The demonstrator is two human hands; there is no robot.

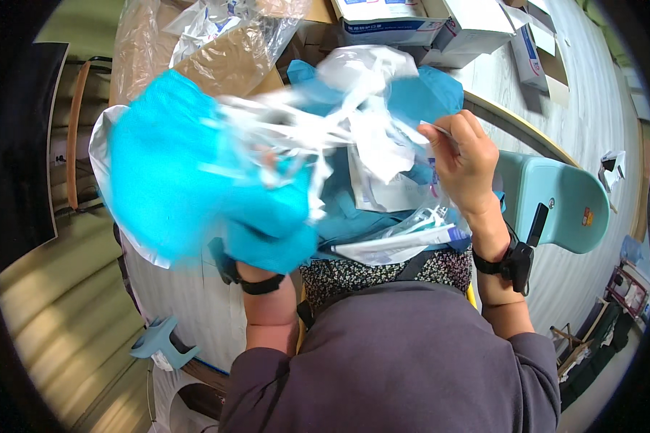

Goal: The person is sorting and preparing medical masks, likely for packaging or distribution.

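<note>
A large piece of turquoise fabric (173, 166), smeared by motion, covers most of my left hand (269, 160). Only a bit of a finger shows, and the hand seems closed on the fabric. White straps (296, 123) trail in a tangle from the fabric toward the right, also blurred. My right hand (464, 155) is raised at the right with thumb and fingers pinched together. Something thin sticks out at its fingertips, too small to name. Below, a clear plastic bag (404, 238) with white and blue packaging lies on darker teal cloth (339, 227) over my lap.
Behind the straps sits a crumpled white bundle (365, 65). Cardboard boxes with clear plastic (231, 61) stand at the far left, white and blue boxes (390, 25) farther right. A pale green stool (563, 202) is at my right; a grey-blue plastic piece (162, 343) lies lower left.
</note>
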